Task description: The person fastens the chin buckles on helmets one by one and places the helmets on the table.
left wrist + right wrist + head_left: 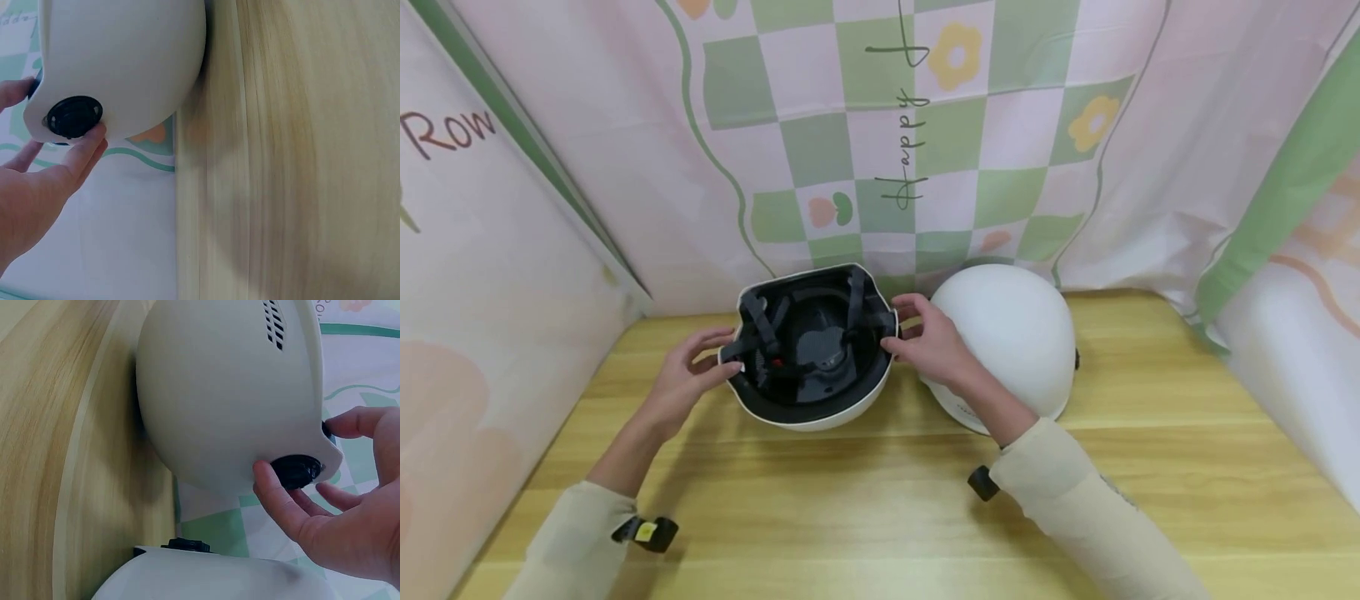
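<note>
From where I stand, the upturned white helmet [812, 354] is near the back of the wooden table [820, 517], left of the second helmet, its hollow facing up and its black lining [823, 346] and dark straps [762, 323] showing. I can't tell whether its dome bears on the wood. The person's two hands are apart, one at either side of it: the left hand [681, 379] pinches the left rim, and the right hand [934, 342] pinches the right rim, thumb and fingers to either side of the edge. Fingertips lie against the shell beside a round black fitting on each flank, the left fitting [75, 117] and the right fitting [295, 472]. Small vent slots [274, 325] pierce the shell. Just beside, the second helmet [1003, 333], also white, sits dome up, and the right forearm [996, 400] crosses in front of it. Both arms wear beige sleeves [1075, 492]. Behind hangs a pastel curtain [1015, 125] with green checks and flowers.
</note>
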Demonstrator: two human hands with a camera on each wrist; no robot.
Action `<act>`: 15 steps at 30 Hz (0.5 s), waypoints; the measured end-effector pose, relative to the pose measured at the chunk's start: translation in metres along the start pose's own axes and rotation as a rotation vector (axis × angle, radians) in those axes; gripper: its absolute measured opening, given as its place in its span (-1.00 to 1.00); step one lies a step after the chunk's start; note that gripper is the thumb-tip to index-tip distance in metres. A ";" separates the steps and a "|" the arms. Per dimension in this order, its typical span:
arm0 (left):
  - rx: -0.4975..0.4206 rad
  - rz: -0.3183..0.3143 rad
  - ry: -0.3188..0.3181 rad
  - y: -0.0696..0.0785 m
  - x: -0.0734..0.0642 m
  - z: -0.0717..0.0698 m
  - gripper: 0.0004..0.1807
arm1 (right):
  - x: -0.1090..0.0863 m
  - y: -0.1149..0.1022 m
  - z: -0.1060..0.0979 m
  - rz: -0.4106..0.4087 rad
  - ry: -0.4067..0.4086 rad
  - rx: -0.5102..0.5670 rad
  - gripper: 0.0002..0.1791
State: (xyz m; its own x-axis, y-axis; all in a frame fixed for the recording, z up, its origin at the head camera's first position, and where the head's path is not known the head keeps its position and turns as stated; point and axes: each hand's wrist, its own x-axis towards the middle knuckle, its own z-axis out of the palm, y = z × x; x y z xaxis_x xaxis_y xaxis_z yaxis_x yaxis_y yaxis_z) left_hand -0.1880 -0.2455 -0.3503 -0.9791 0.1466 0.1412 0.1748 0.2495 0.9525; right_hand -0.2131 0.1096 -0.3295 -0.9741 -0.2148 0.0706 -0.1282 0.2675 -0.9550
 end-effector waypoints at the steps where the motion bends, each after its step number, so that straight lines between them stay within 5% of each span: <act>1: -0.008 -0.003 0.008 0.000 0.000 0.000 -0.39 | 0.000 0.000 0.000 -0.005 -0.010 -0.019 -0.32; 9: -0.058 -0.025 0.035 -0.001 0.001 -0.003 -0.41 | -0.002 0.002 -0.002 -0.037 -0.066 -0.133 -0.32; 15: -0.076 -0.058 0.030 0.001 -0.001 -0.006 -0.41 | -0.002 0.004 -0.002 -0.030 -0.109 -0.101 -0.31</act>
State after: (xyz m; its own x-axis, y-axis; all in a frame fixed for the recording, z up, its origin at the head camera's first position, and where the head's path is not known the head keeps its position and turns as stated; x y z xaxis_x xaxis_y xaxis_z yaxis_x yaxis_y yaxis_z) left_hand -0.1878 -0.2514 -0.3481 -0.9902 0.1051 0.0924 0.1106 0.1831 0.9769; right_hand -0.2116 0.1129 -0.3330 -0.9444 -0.3230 0.0614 -0.1801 0.3519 -0.9186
